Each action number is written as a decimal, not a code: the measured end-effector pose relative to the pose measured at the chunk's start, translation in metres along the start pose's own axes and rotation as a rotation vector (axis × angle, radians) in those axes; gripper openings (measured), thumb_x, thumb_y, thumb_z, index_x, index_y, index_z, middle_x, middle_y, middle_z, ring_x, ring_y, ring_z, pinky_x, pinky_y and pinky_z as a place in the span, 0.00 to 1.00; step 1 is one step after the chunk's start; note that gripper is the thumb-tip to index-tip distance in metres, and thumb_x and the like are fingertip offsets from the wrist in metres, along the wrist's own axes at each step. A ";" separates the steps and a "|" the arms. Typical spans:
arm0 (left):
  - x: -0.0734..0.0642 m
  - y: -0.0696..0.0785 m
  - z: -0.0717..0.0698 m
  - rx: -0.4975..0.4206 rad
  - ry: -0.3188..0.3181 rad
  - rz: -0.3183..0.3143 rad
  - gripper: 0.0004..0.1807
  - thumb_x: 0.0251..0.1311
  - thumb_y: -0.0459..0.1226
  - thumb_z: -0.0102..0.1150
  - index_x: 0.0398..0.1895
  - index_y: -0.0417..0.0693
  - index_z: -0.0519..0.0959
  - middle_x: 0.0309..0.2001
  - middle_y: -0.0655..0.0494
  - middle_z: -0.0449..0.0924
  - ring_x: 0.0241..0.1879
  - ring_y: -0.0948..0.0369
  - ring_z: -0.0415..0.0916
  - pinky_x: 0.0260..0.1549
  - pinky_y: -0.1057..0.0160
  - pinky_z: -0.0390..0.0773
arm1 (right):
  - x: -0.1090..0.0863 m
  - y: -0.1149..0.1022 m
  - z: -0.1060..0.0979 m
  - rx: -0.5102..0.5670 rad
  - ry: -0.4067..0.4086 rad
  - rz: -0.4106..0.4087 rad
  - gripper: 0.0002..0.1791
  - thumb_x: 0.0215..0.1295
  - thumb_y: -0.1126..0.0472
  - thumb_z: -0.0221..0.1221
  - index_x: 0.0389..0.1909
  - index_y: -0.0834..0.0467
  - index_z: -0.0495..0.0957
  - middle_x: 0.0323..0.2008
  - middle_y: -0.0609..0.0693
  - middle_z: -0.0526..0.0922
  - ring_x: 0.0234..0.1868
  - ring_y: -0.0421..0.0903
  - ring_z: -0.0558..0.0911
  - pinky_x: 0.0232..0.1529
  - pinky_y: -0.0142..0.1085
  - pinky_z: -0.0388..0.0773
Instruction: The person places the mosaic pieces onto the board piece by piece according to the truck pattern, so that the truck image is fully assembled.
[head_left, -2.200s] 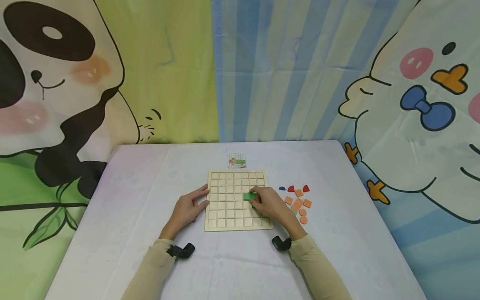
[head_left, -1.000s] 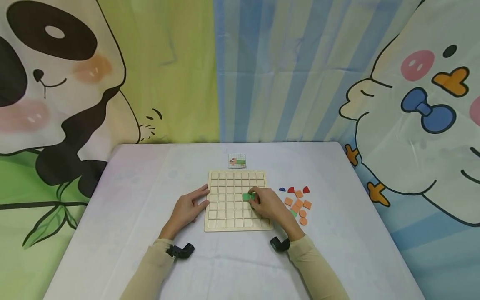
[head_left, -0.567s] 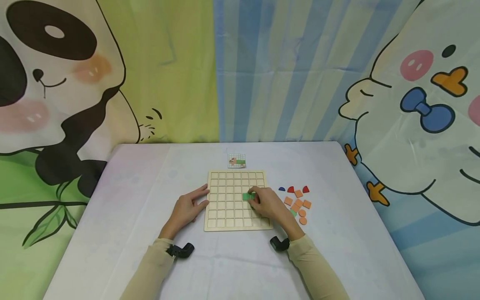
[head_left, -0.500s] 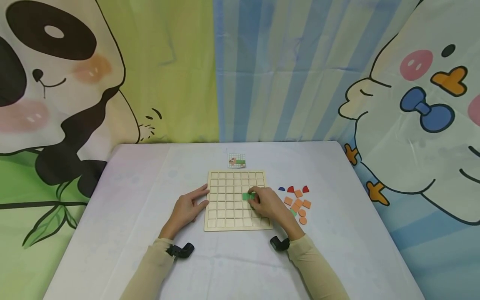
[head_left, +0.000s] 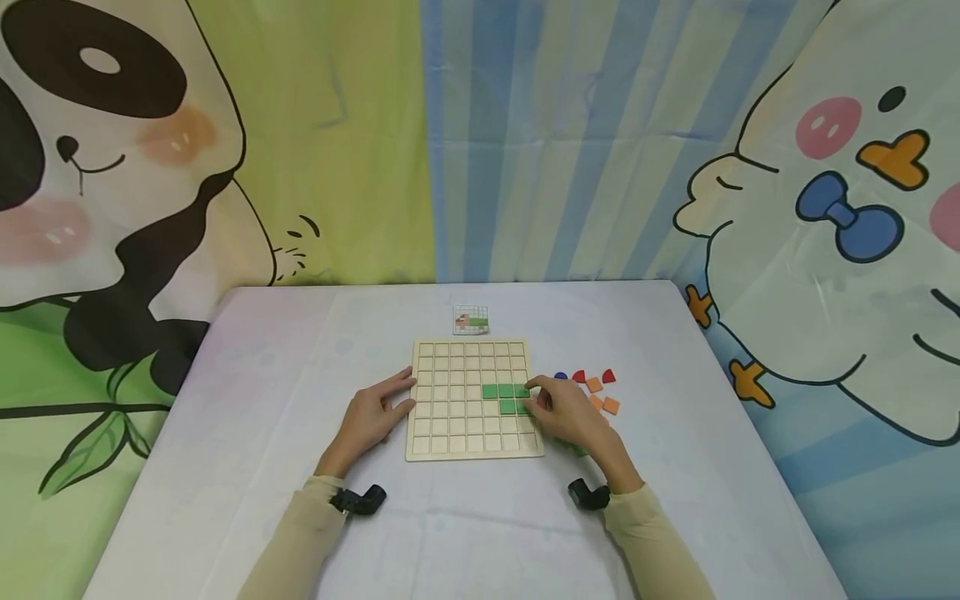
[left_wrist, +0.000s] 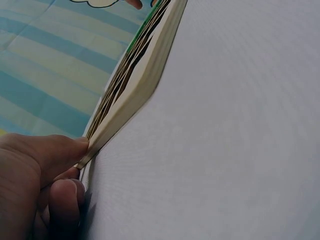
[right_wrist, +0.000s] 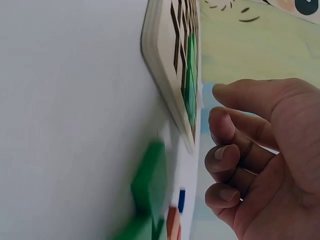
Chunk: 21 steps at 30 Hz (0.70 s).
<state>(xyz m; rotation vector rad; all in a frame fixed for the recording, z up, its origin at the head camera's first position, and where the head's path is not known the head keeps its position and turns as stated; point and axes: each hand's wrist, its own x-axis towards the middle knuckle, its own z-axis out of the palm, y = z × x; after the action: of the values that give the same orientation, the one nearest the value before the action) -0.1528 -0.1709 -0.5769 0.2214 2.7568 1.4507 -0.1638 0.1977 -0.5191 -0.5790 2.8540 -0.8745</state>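
Observation:
My left hand [head_left: 372, 413] rests its extended index finger and thumb against the left edge of the wooden grid board [head_left: 438, 423]. In the left wrist view the thumb [left_wrist: 62, 150] touches the board's side, with the other fingers bent below. Several green square tiles [head_left: 490, 391] sit in the board's cells at the right, in two rows. My right hand [head_left: 573, 415] hovers by the board's right edge, beside those tiles. The right wrist view shows its thumb and index finger apart and the other fingers loosely curled, holding nothing.
Right of the board lie orange squares [head_left: 611, 405], red wedges [head_left: 608, 377] and a blue piece [head_left: 560, 376], partly hidden by my right hand. Green pieces [right_wrist: 150, 175] blur below it. A small pattern card [head_left: 471, 320] lies beyond the board.
My right hand has moved right from over the board's cells to its right edge, uncovering several green tiles. The left hand stays at the left edge.

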 end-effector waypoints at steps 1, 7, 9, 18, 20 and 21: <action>0.000 0.000 0.000 0.001 0.000 0.000 0.25 0.70 0.40 0.69 0.69 0.50 0.81 0.76 0.60 0.74 0.09 0.61 0.68 0.10 0.62 0.72 | -0.003 0.003 -0.002 0.001 0.002 -0.002 0.16 0.72 0.58 0.67 0.56 0.60 0.84 0.24 0.42 0.78 0.23 0.37 0.72 0.26 0.29 0.70; 0.000 -0.001 0.000 -0.003 0.008 0.009 0.25 0.70 0.40 0.69 0.69 0.49 0.81 0.76 0.60 0.75 0.09 0.60 0.68 0.10 0.62 0.71 | -0.020 0.015 -0.012 0.026 0.014 0.027 0.16 0.70 0.59 0.68 0.55 0.60 0.85 0.24 0.43 0.77 0.24 0.37 0.71 0.27 0.29 0.70; 0.000 -0.001 0.000 -0.004 0.009 0.009 0.25 0.70 0.40 0.69 0.69 0.50 0.81 0.76 0.60 0.75 0.09 0.60 0.68 0.10 0.62 0.71 | -0.025 0.018 -0.013 0.021 0.015 0.037 0.16 0.70 0.59 0.69 0.55 0.59 0.85 0.23 0.42 0.77 0.24 0.37 0.70 0.27 0.29 0.69; 0.000 0.000 0.000 -0.003 0.011 0.013 0.25 0.70 0.40 0.69 0.69 0.50 0.81 0.76 0.60 0.75 0.09 0.60 0.68 0.09 0.61 0.71 | -0.050 0.029 -0.013 0.009 -0.009 0.072 0.17 0.67 0.57 0.72 0.52 0.59 0.86 0.24 0.41 0.76 0.25 0.36 0.71 0.29 0.28 0.71; 0.000 0.000 0.001 -0.002 0.011 0.014 0.25 0.70 0.40 0.69 0.69 0.50 0.81 0.76 0.60 0.75 0.08 0.60 0.68 0.09 0.61 0.71 | -0.056 0.031 -0.012 0.002 -0.013 0.090 0.18 0.65 0.56 0.74 0.52 0.59 0.87 0.24 0.41 0.77 0.26 0.36 0.72 0.30 0.28 0.72; 0.000 0.000 0.001 -0.001 0.011 0.014 0.25 0.70 0.40 0.69 0.69 0.50 0.81 0.76 0.60 0.75 0.08 0.60 0.68 0.09 0.61 0.71 | -0.058 0.032 -0.012 0.000 -0.011 0.098 0.18 0.64 0.56 0.74 0.51 0.59 0.87 0.24 0.41 0.77 0.26 0.36 0.72 0.31 0.28 0.72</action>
<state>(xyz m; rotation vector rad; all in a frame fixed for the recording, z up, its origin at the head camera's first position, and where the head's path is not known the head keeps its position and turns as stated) -0.1526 -0.1703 -0.5773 0.2337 2.7690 1.4610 -0.1230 0.2505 -0.5280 -0.4377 2.8444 -0.8526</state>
